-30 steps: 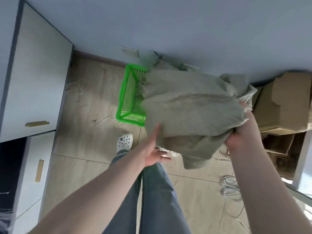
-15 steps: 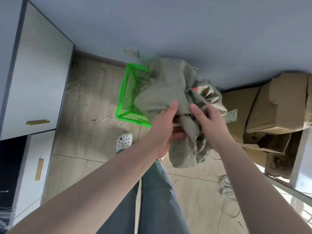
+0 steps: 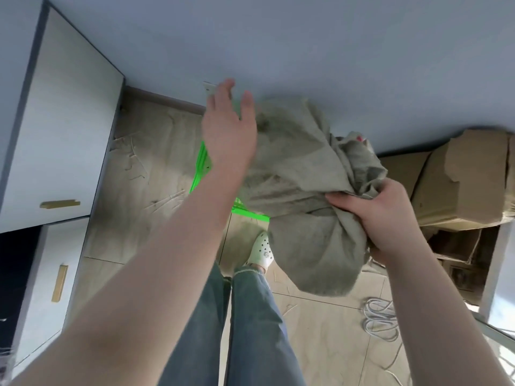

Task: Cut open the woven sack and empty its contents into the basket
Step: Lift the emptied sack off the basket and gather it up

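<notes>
A limp grey-green woven sack (image 3: 301, 174) hangs bunched up over the bright green plastic basket (image 3: 201, 165), which stands on the floor by the wall and is mostly hidden behind the sack and my arm. My right hand (image 3: 381, 215) grips a gathered fold of the sack at its right side. My left hand (image 3: 230, 129) is raised at the sack's upper left, fingers spread, palm against or just off the cloth, holding nothing. What lies inside the basket cannot be seen.
White cabinets with gold handles (image 3: 60, 203) line the left side. Cardboard boxes (image 3: 468, 176) are stacked at the right by the wall. A coiled white cable (image 3: 380, 320) lies on the floor at lower right. My legs and a white clog (image 3: 262, 250) stand just before the basket. Loose straw litters the floor.
My left hand let go of the sack's middle and rose to its upper left, fingers open. My right hand shifted right and down, keeping its grip, and the sack spread wider over the basket.
</notes>
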Motion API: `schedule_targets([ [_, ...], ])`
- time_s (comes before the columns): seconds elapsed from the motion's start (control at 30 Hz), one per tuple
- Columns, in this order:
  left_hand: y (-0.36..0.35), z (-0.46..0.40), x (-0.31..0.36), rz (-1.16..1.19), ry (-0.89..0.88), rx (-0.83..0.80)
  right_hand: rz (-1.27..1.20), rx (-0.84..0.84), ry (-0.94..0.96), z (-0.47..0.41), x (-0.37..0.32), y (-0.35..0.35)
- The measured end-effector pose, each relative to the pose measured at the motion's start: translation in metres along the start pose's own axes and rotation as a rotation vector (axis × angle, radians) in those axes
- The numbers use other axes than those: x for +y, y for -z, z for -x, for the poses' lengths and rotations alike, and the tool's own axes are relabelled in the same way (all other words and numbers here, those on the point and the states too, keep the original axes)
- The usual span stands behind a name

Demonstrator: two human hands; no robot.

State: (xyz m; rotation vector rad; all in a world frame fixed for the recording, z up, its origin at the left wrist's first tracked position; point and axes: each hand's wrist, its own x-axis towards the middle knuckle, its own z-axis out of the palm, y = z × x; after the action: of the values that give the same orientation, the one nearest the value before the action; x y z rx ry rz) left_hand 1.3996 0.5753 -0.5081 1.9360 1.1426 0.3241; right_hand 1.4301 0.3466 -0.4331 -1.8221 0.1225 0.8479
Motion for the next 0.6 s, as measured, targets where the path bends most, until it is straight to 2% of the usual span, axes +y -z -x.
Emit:
schedule_targets([
  [0.03,-0.013,0.008,-0.003,0.081,0.004,-0.137,-0.086,-0.029,-0.009,0.003,0.004,0.0],
  [0.07,-0.031,0.022,-0.009,0.048,0.046,-0.431,-0.143,-0.028,-0.044,0.001,0.01,-0.001],
  [0.1,-0.047,0.036,-0.016,-0.16,-0.003,-0.757,-0.167,0.015,-0.11,-0.004,0.016,-0.006],
  [0.13,-0.054,0.045,-0.021,-0.356,-0.081,-0.967,-0.143,0.086,-0.202,-0.01,0.022,-0.009],
  [0.17,-0.06,0.047,-0.028,-0.494,-0.159,-0.994,-0.105,0.156,-0.275,-0.016,0.025,-0.011],
  [0.23,-0.058,0.036,-0.029,-0.489,-0.188,-0.776,-0.067,0.226,-0.287,-0.031,0.021,-0.003],
  [0.27,-0.058,0.027,-0.031,-0.462,-0.178,-0.752,-0.065,0.194,-0.219,-0.038,0.015,0.004],
  [0.33,-0.057,0.018,-0.034,-0.435,-0.118,-0.99,-0.077,0.006,-0.047,-0.04,-0.002,0.016],
  [0.37,-0.054,0.018,-0.037,-0.417,-0.058,-1.014,-0.092,-0.085,-0.009,-0.037,-0.006,0.016],
  [0.4,-0.049,0.02,-0.039,-0.386,-0.02,-0.931,-0.1,-0.119,-0.013,-0.035,-0.004,0.013],
  [0.47,-0.035,0.024,-0.046,-0.341,-0.014,-0.662,0.009,-0.023,-0.088,-0.031,0.007,-0.001],
  [0.5,-0.03,0.027,-0.051,-0.308,0.01,-0.594,0.114,0.021,-0.138,-0.026,0.009,-0.008],
  [0.53,-0.026,0.031,-0.058,-0.252,0.067,-0.575,0.176,0.034,-0.157,-0.025,0.01,-0.01],
  [0.6,-0.021,0.039,-0.072,-0.12,0.257,-0.551,0.169,0.022,-0.022,-0.028,0.001,-0.005],
])
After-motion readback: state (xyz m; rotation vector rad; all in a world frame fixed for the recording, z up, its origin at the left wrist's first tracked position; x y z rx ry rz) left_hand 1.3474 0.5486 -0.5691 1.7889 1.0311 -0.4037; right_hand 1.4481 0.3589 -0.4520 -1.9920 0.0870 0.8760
